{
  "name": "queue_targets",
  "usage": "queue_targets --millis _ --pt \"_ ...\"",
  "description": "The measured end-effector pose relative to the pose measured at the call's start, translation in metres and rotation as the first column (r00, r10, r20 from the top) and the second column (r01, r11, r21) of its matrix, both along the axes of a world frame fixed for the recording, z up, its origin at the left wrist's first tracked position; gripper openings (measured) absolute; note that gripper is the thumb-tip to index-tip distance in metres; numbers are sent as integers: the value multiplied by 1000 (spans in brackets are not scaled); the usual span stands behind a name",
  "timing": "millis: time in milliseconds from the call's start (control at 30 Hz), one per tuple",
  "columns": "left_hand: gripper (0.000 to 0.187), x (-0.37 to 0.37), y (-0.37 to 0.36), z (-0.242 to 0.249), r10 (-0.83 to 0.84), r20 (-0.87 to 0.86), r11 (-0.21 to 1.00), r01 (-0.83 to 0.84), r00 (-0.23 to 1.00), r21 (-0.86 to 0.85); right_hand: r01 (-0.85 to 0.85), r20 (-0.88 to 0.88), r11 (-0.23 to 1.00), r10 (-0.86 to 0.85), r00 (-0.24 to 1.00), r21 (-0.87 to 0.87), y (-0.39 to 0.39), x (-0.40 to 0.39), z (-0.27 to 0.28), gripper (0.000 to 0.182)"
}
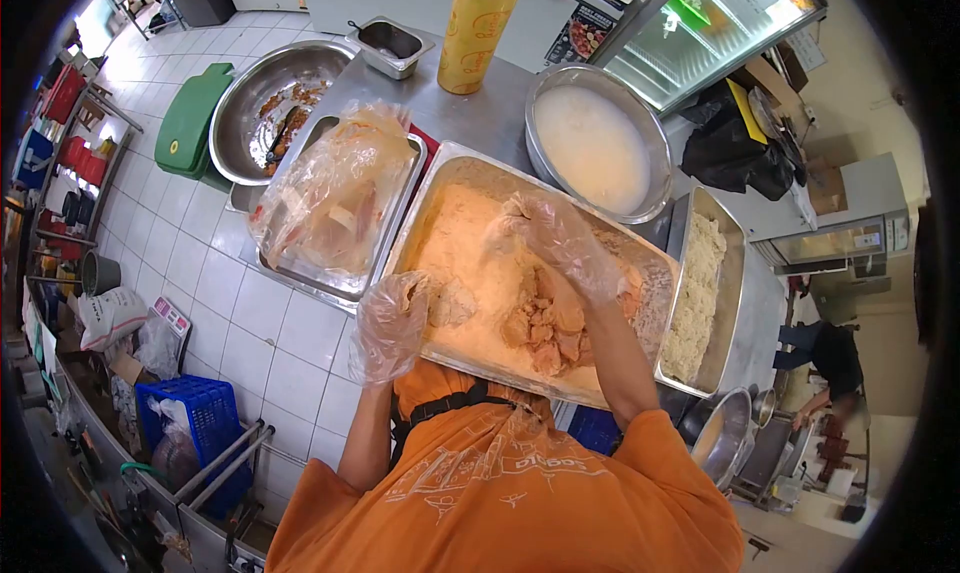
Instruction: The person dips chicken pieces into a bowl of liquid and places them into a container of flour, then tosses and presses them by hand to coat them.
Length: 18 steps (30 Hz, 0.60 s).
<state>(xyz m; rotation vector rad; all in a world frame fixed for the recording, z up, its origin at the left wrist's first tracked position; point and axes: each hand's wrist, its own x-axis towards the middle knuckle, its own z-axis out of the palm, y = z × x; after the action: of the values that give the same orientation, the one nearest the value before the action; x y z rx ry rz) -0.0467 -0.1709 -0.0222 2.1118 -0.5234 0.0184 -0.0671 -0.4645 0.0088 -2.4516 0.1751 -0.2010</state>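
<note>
A deep steel tray (452, 155) in front of me holds orange seasoned flour (465, 223) and a heap of raw meat pieces (548, 338). My left hand (390, 323), in a clear plastic glove, is at the tray's left front corner, with its curled, flour-dusted fingers at the edge of a flour-coated piece of meat (453, 304). Over the tray's middle, my right hand (560, 241) wears a similar glove. Its fingers are bunched together and caked with flour; I cannot tell what is inside them.
Left of the tray sits a pan with a clear plastic bag of meat (335, 198). Behind are a bowl of cloudy liquid (592, 148), a yellow film roll (478, 33) and a small steel container (390, 48). A pan of pale crumbly coating (697, 298) stands right. Another person (830, 358) works farther right.
</note>
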Motion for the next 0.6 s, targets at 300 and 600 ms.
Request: queue_targets --millis 300,600 --pt "16 1 1 2 -22 -100 997 15 995 -70 261 40 962 -258 965 -78 -48 -2 119 16" --pt "14 0 -3 9 13 -100 999 -17 995 -42 294 18 871 -312 950 -393 -166 24 41 20"
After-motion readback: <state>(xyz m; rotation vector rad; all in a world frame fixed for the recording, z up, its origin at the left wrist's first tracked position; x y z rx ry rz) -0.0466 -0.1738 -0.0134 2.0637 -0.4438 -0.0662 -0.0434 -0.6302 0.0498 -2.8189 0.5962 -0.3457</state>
